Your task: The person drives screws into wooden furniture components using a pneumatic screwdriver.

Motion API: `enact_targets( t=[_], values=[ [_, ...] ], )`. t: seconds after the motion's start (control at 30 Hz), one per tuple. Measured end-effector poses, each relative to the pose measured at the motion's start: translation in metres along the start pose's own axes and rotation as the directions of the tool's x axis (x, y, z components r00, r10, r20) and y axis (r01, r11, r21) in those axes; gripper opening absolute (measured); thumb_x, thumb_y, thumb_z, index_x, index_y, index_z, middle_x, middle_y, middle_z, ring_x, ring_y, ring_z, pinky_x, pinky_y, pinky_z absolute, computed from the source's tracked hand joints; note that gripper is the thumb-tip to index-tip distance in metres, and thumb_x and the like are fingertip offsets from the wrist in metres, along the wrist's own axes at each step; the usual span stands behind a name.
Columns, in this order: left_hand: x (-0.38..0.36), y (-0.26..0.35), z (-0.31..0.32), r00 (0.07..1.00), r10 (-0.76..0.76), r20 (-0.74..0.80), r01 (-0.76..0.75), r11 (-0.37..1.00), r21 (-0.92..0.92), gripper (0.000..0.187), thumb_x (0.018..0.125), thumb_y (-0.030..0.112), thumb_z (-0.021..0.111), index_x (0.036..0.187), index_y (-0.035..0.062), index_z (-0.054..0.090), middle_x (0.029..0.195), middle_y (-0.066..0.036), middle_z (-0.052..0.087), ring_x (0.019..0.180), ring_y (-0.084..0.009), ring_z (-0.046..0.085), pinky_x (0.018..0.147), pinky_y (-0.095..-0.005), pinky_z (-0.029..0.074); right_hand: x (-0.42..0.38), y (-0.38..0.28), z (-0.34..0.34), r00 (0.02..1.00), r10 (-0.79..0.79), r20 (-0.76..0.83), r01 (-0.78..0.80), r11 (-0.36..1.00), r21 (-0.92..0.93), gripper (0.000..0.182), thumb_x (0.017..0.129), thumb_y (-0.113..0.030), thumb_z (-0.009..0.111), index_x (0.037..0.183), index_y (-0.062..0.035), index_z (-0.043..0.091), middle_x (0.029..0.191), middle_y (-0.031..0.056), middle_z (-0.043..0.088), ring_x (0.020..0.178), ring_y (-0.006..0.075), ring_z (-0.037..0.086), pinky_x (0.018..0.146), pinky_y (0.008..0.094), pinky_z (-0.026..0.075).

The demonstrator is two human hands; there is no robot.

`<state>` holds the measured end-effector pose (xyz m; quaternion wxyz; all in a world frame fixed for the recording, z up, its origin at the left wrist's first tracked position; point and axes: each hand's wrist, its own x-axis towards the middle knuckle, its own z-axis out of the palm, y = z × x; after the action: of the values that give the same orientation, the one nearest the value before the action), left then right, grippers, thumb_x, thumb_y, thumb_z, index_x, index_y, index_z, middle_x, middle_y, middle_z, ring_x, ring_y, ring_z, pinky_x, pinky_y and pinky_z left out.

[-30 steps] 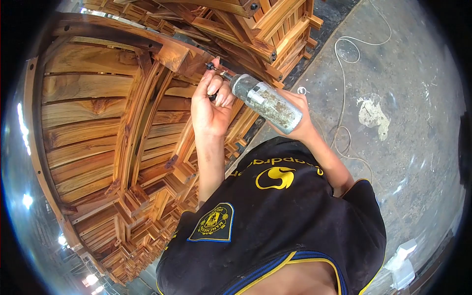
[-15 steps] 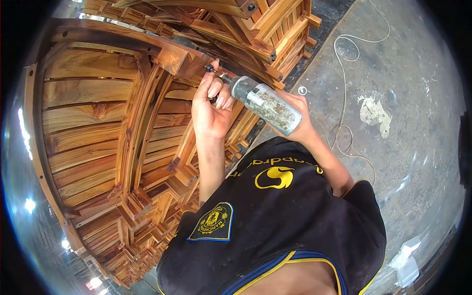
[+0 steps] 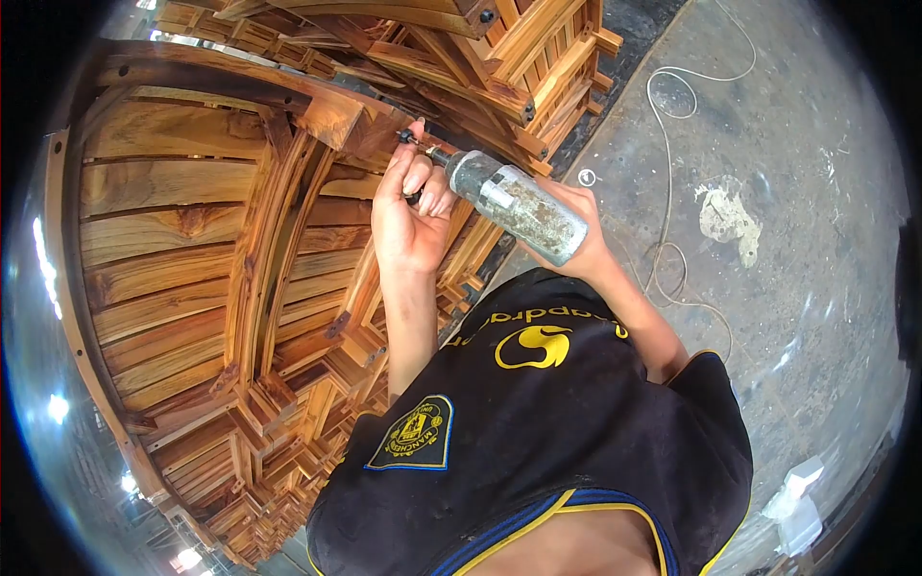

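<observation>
My right hand (image 3: 576, 216) is wrapped around a worn grey power screwdriver (image 3: 523, 211), partly hidden behind its body. The tool's thin bit points up and left to a small black plastic foot (image 3: 406, 136) at the end of a wooden leg (image 3: 379, 130). My left hand (image 3: 415, 216) pinches around this black foot with thumb and finger, palm facing up. Its other fingers are curled, and another dark piece (image 3: 414, 198) shows between them. Whether the bit touches the foot's screw is too small to tell.
Slatted wooden furniture (image 3: 173, 226) lies on its side at the left, with more wooden frames (image 3: 519, 58) stacked behind. A pale cable (image 3: 669, 182) loops over the grey concrete floor (image 3: 816, 240). White packaging (image 3: 797, 509) lies at lower right.
Both hands, the screwdriver and the black foot keep nearly the same position. The whole view has shifted very slightly.
</observation>
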<state>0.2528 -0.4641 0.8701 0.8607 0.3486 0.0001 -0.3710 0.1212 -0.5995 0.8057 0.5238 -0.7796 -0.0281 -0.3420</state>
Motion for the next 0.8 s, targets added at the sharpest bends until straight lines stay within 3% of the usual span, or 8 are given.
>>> enact_targets(
  t=[0.17, 0.27, 0.33, 0.8],
  values=[
    [-0.0006, 0.0012, 0.0010, 1.000, -0.002, 0.002, 0.002, 1.000, 0.005, 0.029, 0.097, 0.015, 0.040, 0.122, 0.0009, 0.045, 0.061, 0.005, 0.034, 0.049, -0.0064, 0.029, 0.045, -0.0215, 0.026, -0.0001, 0.0005, 0.0020, 0.999, 0.051, 0.012, -0.052, 0.995, 0.089, 0.051, 0.057, -0.016, 0.076, 0.099, 0.0064, 0.058, 0.090, 0.0188, 0.064, 0.081, 0.0332, 0.063, 0.074, 0.0344, 0.048],
    [-0.0007, 0.0010, 0.0003, 1.000, -0.010, 0.012, 0.010, 1.000, 0.007, 0.029, 0.096, 0.014, 0.041, 0.122, 0.0010, 0.045, 0.061, 0.005, 0.034, 0.049, -0.0064, 0.029, 0.045, -0.0214, 0.026, -0.0010, 0.0002, 0.0030, 0.996, -0.061, -0.067, 0.060, 0.998, -0.017, 0.049, 0.058, -0.016, 0.076, 0.098, 0.0061, 0.058, 0.087, 0.0185, 0.063, 0.078, 0.0340, 0.063, 0.071, 0.0342, 0.049],
    [-0.0009, 0.0009, 0.0031, 1.000, -0.011, -0.007, 0.011, 1.000, 0.005, 0.029, 0.097, 0.015, 0.041, 0.122, 0.0010, 0.045, 0.061, 0.005, 0.034, 0.048, -0.0064, 0.028, 0.045, -0.0215, 0.026, -0.0042, 0.0069, 0.0036, 1.000, 0.020, -0.007, -0.020, 0.999, 0.045, 0.046, 0.058, -0.015, 0.075, 0.096, 0.0051, 0.058, 0.088, 0.0183, 0.063, 0.077, 0.0341, 0.063, 0.070, 0.0340, 0.049],
    [0.0003, 0.0022, 0.0000, 1.000, -0.012, 0.007, 0.012, 1.000, -0.008, 0.027, 0.097, 0.015, 0.040, 0.119, 0.0010, 0.047, 0.061, 0.005, 0.034, 0.048, -0.0066, 0.028, 0.045, -0.0216, 0.027, 0.0017, -0.0018, 0.0023, 1.000, 0.006, -0.023, -0.004, 0.998, 0.062, 0.048, 0.057, -0.017, 0.076, 0.097, 0.0035, 0.059, 0.093, 0.0183, 0.063, 0.083, 0.0335, 0.063, 0.075, 0.0344, 0.048]
  ],
)
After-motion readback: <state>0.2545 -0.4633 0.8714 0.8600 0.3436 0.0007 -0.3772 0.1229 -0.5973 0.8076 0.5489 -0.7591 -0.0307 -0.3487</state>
